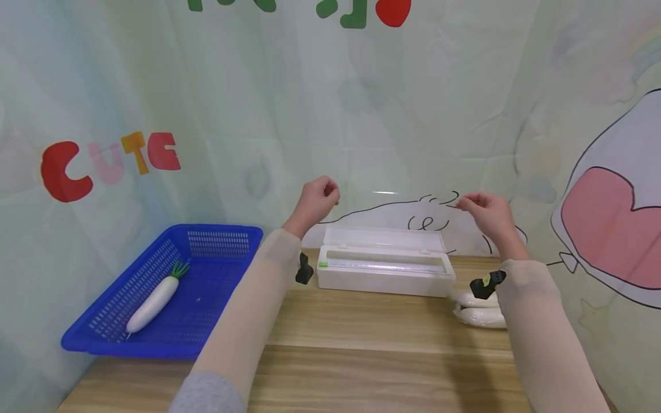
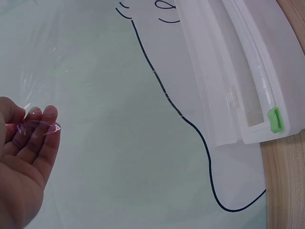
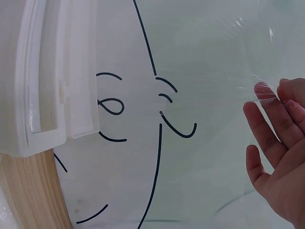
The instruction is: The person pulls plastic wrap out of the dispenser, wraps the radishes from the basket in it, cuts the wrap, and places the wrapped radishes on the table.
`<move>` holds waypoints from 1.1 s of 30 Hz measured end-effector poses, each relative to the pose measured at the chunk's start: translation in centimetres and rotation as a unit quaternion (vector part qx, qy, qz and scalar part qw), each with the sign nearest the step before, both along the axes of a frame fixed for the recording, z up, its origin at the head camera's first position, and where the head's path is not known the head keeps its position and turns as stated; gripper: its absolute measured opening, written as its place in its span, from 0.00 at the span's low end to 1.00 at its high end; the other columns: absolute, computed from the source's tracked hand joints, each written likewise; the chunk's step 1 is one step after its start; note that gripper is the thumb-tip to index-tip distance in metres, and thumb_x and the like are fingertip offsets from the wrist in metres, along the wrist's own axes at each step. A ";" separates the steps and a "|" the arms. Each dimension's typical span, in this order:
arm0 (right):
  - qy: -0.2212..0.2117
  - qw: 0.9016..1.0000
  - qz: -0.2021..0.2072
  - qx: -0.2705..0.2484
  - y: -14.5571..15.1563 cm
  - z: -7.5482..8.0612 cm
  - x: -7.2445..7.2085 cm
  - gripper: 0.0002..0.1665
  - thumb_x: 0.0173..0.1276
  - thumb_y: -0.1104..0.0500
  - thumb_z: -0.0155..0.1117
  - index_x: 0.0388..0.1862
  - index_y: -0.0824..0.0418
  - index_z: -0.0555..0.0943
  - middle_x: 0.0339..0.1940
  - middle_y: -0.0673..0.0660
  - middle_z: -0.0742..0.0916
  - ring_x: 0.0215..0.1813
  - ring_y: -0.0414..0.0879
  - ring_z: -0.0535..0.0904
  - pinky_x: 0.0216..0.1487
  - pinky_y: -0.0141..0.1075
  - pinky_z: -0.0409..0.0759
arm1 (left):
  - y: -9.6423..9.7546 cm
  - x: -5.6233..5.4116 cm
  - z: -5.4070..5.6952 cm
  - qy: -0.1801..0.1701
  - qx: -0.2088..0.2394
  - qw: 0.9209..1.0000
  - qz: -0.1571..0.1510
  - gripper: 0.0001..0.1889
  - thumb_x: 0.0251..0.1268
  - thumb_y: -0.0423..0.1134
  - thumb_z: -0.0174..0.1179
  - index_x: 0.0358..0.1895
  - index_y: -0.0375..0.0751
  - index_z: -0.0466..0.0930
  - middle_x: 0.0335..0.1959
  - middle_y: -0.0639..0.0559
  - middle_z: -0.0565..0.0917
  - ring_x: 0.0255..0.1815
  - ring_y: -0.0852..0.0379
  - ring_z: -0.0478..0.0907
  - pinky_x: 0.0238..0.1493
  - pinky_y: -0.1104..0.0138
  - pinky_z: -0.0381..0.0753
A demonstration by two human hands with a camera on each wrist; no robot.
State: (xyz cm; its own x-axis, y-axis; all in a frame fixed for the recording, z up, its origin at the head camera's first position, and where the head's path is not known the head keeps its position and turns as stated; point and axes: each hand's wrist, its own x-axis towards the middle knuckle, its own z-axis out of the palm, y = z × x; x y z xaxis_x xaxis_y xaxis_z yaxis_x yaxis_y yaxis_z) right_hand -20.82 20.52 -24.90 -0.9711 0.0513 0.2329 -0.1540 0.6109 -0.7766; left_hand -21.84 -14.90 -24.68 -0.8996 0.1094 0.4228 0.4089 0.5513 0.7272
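My left hand (image 1: 314,202) is raised above the table, thumb and fingertips pinching an edge of clear plastic wrap (image 2: 40,78). Opposite it, at about the same height, my right hand (image 1: 489,217) pinches the film's other side. Nearly invisible between them, the wrap shows mostly as glints and fine creases near the fingertips in both wrist views. Below and between the hands stands a long white wrap dispenser (image 1: 384,283), its translucent lid (image 1: 382,237) tipped up at the back. A green slider (image 2: 275,120) sits at one end of it.
At the left, a blue plastic basket (image 1: 206,304) holds one white radish (image 1: 155,304) with green stems. White radishes in clear film (image 1: 480,317) lie right of the dispenser, partly behind my right sleeve. A printed curtain (image 1: 258,115) hangs behind the wooden table (image 1: 351,378).
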 end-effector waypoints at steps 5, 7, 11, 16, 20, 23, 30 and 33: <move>0.004 1.000 0.003 0.000 -0.1 0.2 0.0 0.28 0.75 0.45 0.50 0.57 0.68 0.75 0.57 0.69 0.81 0.64 0.59 0.71 0.65 0.58 0.63 | -0.1 0.2 0.3 -0.003 0.001 1.000 0.002 0.08 0.69 0.33 0.49 0.42 0.33 0.76 0.36 0.43 0.80 0.38 0.51 0.78 0.37 0.65 0.75; 0.005 1.000 0.003 0.000 -0.1 0.2 0.0 0.29 0.74 0.44 0.50 0.57 0.68 0.75 0.57 0.69 0.81 0.64 0.59 0.71 0.65 0.58 0.64 | -0.2 0.3 0.3 -0.006 0.002 1.000 0.003 0.09 0.70 0.33 0.48 0.44 0.32 0.76 0.36 0.43 0.80 0.38 0.51 0.78 0.37 0.65 0.75; 0.008 1.000 -0.002 0.002 -0.2 0.5 0.0 0.30 0.74 0.42 0.50 0.57 0.67 0.75 0.57 0.67 0.81 0.63 0.59 0.72 0.64 0.58 0.64 | -0.1 0.4 0.5 -0.004 0.006 1.000 0.002 0.10 0.70 0.34 0.48 0.45 0.31 0.76 0.37 0.43 0.80 0.38 0.51 0.77 0.38 0.65 0.75; 0.021 1.000 -0.001 0.006 -0.1 0.8 -0.1 0.30 0.74 0.43 0.50 0.57 0.68 0.75 0.56 0.68 0.81 0.61 0.58 0.73 0.63 0.57 0.66 | -0.1 0.4 0.7 0.004 0.010 1.000 0.002 0.07 0.71 0.34 0.49 0.43 0.35 0.75 0.37 0.44 0.80 0.38 0.51 0.76 0.39 0.65 0.76; 0.037 0.999 0.010 0.010 0.1 1.0 0.1 0.30 0.73 0.43 0.51 0.55 0.68 0.77 0.51 0.64 0.84 0.57 0.57 0.75 0.59 0.54 0.69 | -0.1 0.5 0.8 0.006 0.017 1.000 0.000 0.06 0.71 0.34 0.49 0.42 0.37 0.75 0.37 0.45 0.80 0.38 0.52 0.76 0.40 0.65 0.76; 0.040 0.999 0.014 0.015 0.3 1.1 0.3 0.30 0.73 0.42 0.52 0.55 0.67 0.77 0.50 0.63 0.84 0.55 0.55 0.75 0.58 0.53 0.70 | -0.1 0.8 0.9 0.010 0.025 1.000 -0.003 0.06 0.71 0.34 0.50 0.42 0.37 0.75 0.37 0.45 0.80 0.38 0.52 0.76 0.41 0.65 0.76; 0.065 0.997 0.029 0.029 1.1 0.7 2.2 0.27 0.73 0.44 0.53 0.52 0.67 0.78 0.41 0.51 0.87 0.42 0.31 0.74 0.54 0.45 0.72 | -0.7 2.4 0.6 0.019 0.031 0.999 -0.039 0.06 0.70 0.34 0.50 0.40 0.36 0.75 0.35 0.44 0.80 0.39 0.49 0.79 0.39 0.66 0.77; 0.077 0.996 0.041 0.034 1.4 0.3 3.3 0.26 0.73 0.46 0.54 0.50 0.68 0.79 0.34 0.41 0.86 0.40 0.28 0.75 0.50 0.34 0.72 | -1.0 3.4 0.3 0.017 0.022 0.998 -0.053 0.06 0.70 0.34 0.50 0.40 0.36 0.75 0.35 0.45 0.80 0.38 0.50 0.79 0.39 0.67 0.77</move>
